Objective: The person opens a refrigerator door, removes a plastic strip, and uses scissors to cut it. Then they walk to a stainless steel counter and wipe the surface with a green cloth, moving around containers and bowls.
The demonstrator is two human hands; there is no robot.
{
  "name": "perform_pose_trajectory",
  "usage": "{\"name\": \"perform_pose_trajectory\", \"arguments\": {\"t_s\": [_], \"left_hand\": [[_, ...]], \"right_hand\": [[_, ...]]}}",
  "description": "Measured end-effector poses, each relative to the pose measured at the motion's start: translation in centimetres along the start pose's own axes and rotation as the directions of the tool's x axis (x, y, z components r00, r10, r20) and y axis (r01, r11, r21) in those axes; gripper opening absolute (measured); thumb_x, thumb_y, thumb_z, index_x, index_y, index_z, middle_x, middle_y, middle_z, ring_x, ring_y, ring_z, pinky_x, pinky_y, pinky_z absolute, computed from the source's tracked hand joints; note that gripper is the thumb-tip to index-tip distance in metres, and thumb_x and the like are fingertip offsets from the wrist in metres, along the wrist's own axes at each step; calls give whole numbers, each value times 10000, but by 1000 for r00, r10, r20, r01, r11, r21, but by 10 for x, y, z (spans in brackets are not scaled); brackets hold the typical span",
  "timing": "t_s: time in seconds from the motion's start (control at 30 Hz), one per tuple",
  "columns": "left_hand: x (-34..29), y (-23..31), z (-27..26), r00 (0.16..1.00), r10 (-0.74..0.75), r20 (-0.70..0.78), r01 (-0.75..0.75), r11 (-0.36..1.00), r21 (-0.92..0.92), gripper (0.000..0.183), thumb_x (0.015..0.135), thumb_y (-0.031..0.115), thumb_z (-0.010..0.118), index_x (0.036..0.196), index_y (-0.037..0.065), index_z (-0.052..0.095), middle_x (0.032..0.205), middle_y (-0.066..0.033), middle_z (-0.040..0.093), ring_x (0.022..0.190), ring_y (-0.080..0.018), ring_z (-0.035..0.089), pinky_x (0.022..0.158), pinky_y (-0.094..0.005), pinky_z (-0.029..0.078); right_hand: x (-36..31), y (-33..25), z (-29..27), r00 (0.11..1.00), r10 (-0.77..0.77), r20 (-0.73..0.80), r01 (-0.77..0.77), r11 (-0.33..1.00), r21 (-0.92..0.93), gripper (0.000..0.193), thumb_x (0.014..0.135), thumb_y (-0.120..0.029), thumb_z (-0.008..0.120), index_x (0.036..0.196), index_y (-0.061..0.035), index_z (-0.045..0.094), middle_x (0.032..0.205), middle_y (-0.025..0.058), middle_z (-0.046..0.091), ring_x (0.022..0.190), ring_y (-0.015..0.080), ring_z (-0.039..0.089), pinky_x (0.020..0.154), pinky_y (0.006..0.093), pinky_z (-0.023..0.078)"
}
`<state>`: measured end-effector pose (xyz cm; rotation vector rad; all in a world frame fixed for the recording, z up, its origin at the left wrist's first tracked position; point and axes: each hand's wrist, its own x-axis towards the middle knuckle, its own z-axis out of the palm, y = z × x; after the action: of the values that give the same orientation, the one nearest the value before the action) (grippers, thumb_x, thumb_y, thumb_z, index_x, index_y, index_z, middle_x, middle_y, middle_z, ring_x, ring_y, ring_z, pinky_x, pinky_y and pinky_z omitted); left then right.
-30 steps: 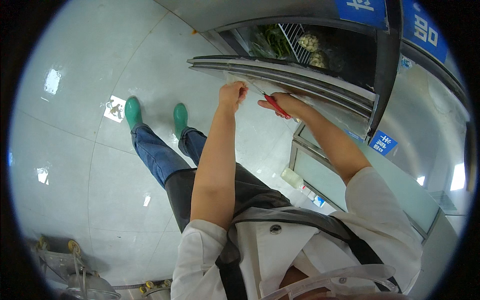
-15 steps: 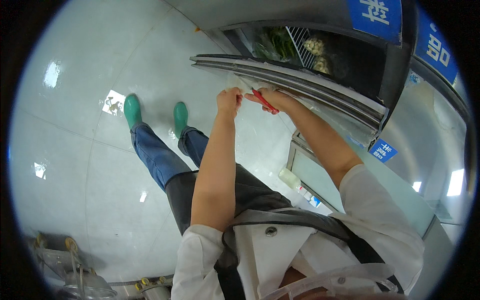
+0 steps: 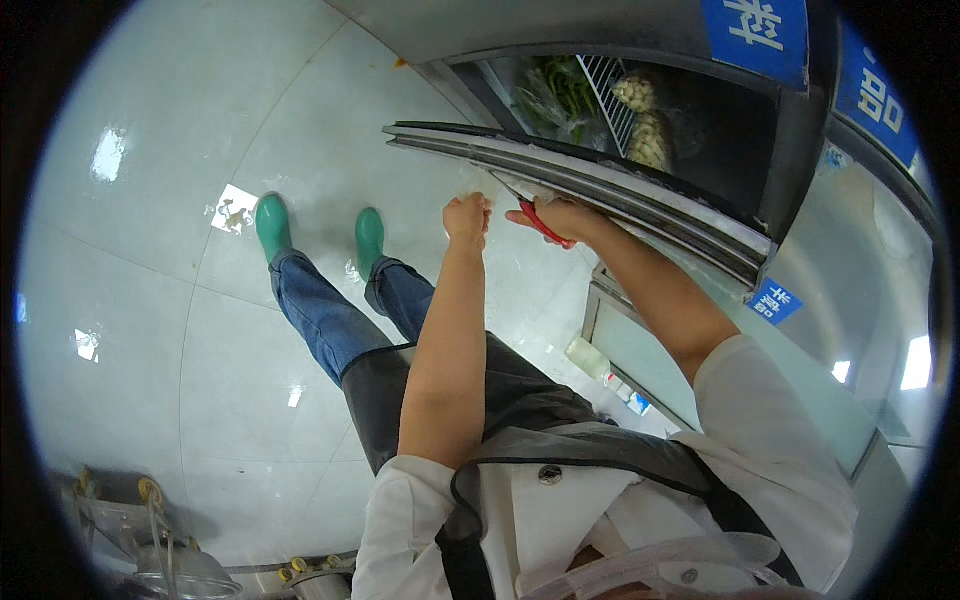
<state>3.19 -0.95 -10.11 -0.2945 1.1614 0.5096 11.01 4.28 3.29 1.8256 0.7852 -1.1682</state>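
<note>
My right hand [image 3: 572, 216] is closed around red-handled scissors [image 3: 545, 228], whose blades point away from me and to the left. Just left of them, my left hand [image 3: 467, 218] is held in a fist with the fingers pressed together. Something pale and translucent, perhaps plastic film, shows faintly by its fingertips; what it grips cannot be made out. Both hands hover beside the edge of an open fridge door [image 3: 600, 185]. Behind that door, bagged leafy greens [image 3: 565, 95] and a bag of pale, bulb-like pieces [image 3: 650, 140] lie by a white wire rack [image 3: 607, 95].
A second glass-fronted cabinet [image 3: 850, 290] stands at the right. Below the door are a low cabinet [image 3: 640, 345] and a pale bottle [image 3: 588, 357] on the floor. Metal pots and a wheeled stand [image 3: 120, 520] are at the lower left. Shiny tiles [image 3: 130, 330] cover the floor.
Both hands have shifted slightly down and right in the picture, as has most of the scene. The left fist has drawn back a little from the scissor blades, leaving a wider gap.
</note>
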Motion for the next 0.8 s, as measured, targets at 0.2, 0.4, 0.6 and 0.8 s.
{"name": "perform_pose_trajectory", "arguments": {"t_s": [0.2, 0.4, 0.6, 0.8], "left_hand": [[-4, 4, -1, 999, -15, -46, 17, 999, 49, 88, 648, 78, 493, 591, 19, 460, 496, -62, 481, 356, -116, 413, 310, -254, 283], [71, -37, -34, 825, 538, -171, -370, 744, 557, 179, 614, 161, 524, 568, -12, 538, 540, -178, 545, 473, -312, 520, 462, -362, 409], [41, 26, -61, 841, 541, -3, -422, 660, 622, 185, 626, 172, 519, 595, -2, 569, 572, -200, 538, 542, -351, 532, 524, -390, 417], [44, 11, -77, 895, 445, 38, -368, 686, 627, 196, 665, 166, 483, 649, -3, 581, 591, -187, 553, 566, -316, 548, 537, -376, 411]], "right_hand": [[31, -27, 2, 999, 51, 16, -49, 993, -104, 669, 653, -684, 464, 466, -47, 387, 390, 74, 366, 315, 193, 382, 315, 324, 303], [50, -47, 8, 1000, -9, 13, 13, 946, -324, 680, 707, -633, 448, 531, 23, 474, 471, 123, 455, 374, 216, 447, 372, 331, 366], [54, -4, 42, 993, -117, -1, 105, 895, -433, 712, 694, -649, 453, 726, 56, 547, 694, 208, 556, 635, 245, 559, 585, 346, 443], [-4, 4, 33, 808, -558, -189, 447, 789, -421, 487, 781, -514, 468, 862, -34, 494, 687, 104, 519, 649, 222, 520, 653, 299, 432]]}}
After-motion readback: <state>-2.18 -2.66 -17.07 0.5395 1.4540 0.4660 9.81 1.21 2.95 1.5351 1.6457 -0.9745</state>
